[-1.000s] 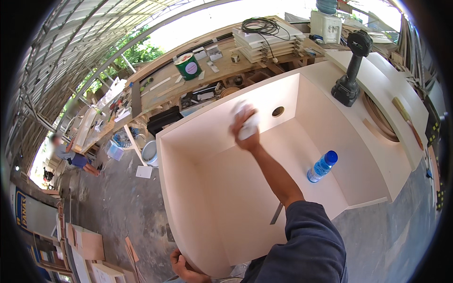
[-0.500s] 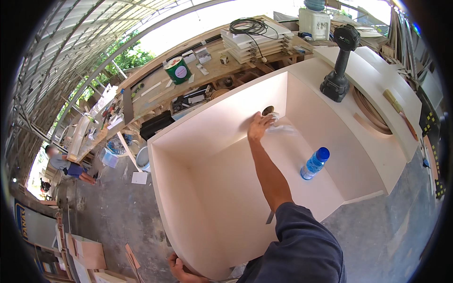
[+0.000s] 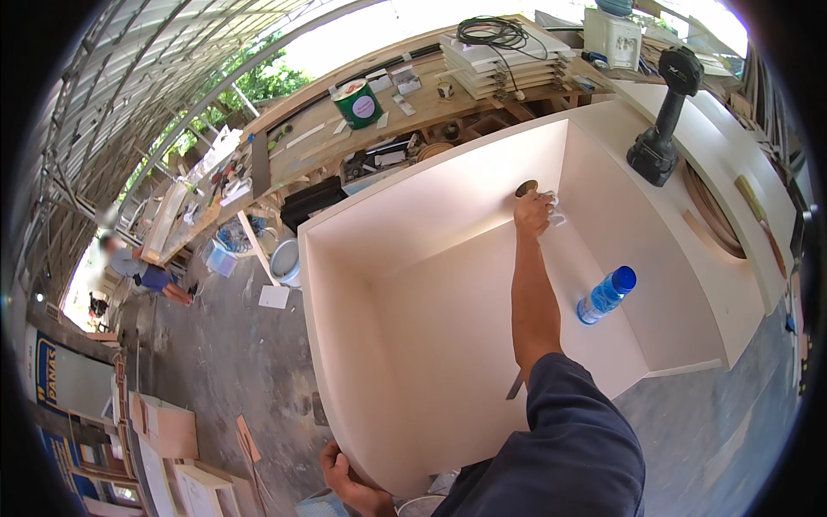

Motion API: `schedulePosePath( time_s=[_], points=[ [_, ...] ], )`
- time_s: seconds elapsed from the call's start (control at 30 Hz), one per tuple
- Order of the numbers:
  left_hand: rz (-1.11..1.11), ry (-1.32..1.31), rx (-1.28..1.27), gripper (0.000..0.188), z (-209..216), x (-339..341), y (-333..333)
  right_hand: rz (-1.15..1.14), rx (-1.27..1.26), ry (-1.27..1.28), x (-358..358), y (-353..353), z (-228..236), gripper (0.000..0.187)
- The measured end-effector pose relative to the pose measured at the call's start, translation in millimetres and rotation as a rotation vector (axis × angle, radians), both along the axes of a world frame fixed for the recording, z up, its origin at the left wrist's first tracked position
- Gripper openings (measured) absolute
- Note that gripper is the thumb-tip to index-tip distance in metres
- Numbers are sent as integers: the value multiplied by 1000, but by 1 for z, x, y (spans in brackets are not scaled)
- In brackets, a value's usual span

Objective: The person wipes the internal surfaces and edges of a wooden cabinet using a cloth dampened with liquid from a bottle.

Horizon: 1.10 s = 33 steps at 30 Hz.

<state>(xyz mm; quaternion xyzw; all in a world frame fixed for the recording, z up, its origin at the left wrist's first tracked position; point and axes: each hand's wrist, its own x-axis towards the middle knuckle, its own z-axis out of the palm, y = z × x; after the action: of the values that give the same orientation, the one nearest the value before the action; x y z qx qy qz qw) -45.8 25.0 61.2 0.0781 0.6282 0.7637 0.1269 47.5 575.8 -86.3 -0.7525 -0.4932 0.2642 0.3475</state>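
Observation:
A large cream-white open cabinet box lies in front of me, its inside facing up. My right hand reaches deep into it, closed around a crumpled whitish cloth. This hand is near the far wall, right beside a round hole. At the near left corner, my left hand has its fingers wrapped over the cabinet's edge. Inside the box, to the right of my forearm, stands a clear bottle with a blue cap. A dark slot or strip shows beside my right sleeve.
A black cordless drill stands on the panel at right, near a brush and curved strips. Behind is a wooden workbench with a green can, stacked panels and a coiled cable. Another person is far left.
The view has swung, shifting most things rightward in the picture. My right hand, with the cloth, has moved from left of the hole to just below and right of it. The left hand keeps its hold.

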Motion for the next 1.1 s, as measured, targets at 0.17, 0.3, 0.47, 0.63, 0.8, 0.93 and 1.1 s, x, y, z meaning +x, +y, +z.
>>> schedulePosePath(
  time_s=[0.17,0.3,0.47,0.63,0.8,0.93,1.1],
  points=[
    [2,-24,10,35,7,7,14,74,98,80,-44,-34,-37,51],
    [-28,-5,6,36,-1,-6,-14,161,101,300,-187,-153,-18,67],
    [4,18,13,33,1,5,7,63,-61,373,-253,-190,-11,65],
    [33,81,-64,32,0,2,2,238,-283,614,-281,-238,15,43],
    [-35,174,-122,31,-1,7,19,235,-536,736,-263,-177,-13,36],
    [-11,183,-132,29,-4,-2,4,82,-578,1427,-269,-209,11,36],
    [24,185,-138,26,-11,-4,-2,19,-420,1694,-284,-232,118,39]
  ],
)
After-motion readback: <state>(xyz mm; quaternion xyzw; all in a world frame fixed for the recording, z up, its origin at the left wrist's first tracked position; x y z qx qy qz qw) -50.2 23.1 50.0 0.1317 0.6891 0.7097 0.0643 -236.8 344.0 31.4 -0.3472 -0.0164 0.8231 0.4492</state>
